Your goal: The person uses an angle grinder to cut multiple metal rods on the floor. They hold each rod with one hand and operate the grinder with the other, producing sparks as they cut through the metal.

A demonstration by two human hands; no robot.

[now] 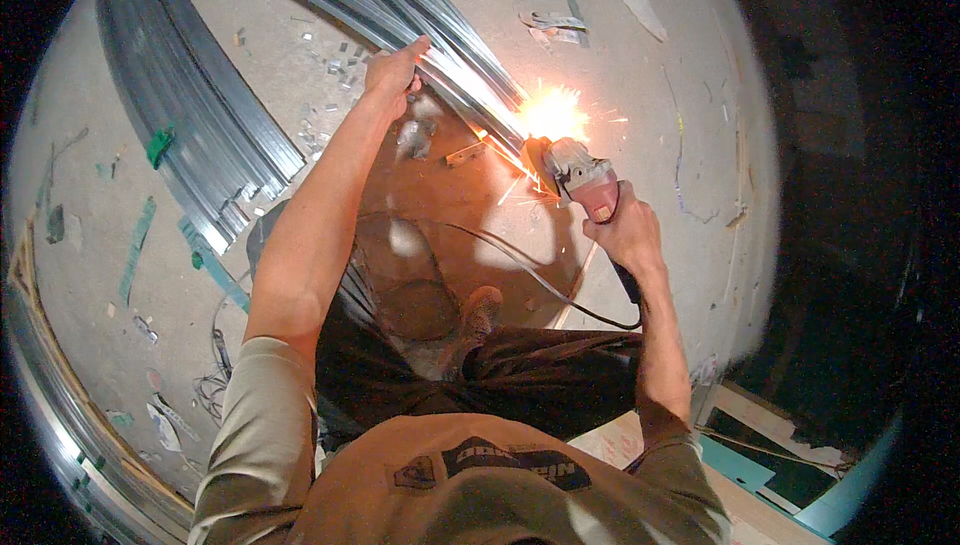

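Observation:
My right hand [630, 235] is wrapped round the body of an angle grinder [590, 183] with a red and grey housing. Its disc meets the near end of a bundle of metal profiles [440, 20], and bright orange sparks [556, 113] spray there. The glare hides the exact contact point. On the bundle's left side my left hand [396, 75] grips a metal profile, fingers curled over its edge. A black power cord [520, 267] loops from the grinder's rear toward my legs.
A second stack of metal profiles [190, 95] lies to the left, tied with green strapping [160, 147]. Small metal offcuts [345, 60] and torn strips litter the concrete floor. My shoe [478, 315] is just below the cutting spot. Boards [770, 425] lie at lower right.

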